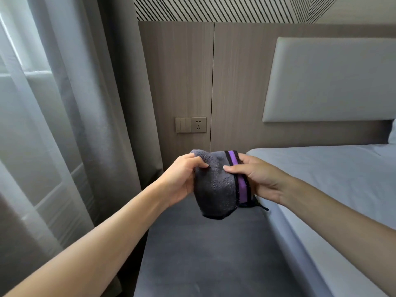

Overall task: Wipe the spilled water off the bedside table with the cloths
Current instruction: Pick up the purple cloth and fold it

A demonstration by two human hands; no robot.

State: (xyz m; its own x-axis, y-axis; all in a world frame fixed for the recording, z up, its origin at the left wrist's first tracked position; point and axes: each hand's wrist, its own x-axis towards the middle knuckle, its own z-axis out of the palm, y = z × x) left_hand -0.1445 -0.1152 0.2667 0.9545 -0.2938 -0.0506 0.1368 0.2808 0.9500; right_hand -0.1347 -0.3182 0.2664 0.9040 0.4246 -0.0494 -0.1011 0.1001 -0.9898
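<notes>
A grey cloth (216, 185) with a purple stripe and black edging hangs bunched in the air between both hands. My left hand (182, 179) pinches its left upper edge. My right hand (260, 176) grips its right side over the stripe, thumb on the front. Below them runs the dark grey top of the bedside table (203, 254), long and narrow, beside the bed. The cloth's lower edge hangs just above this top. I cannot make out any water on it.
The bed (342, 189) with a white sheet borders the table on the right, with a padded headboard (330, 80) behind. Grey curtains (90, 103) hang at the left. A switch and socket plate (190, 124) sits on the wood wall panel behind the table.
</notes>
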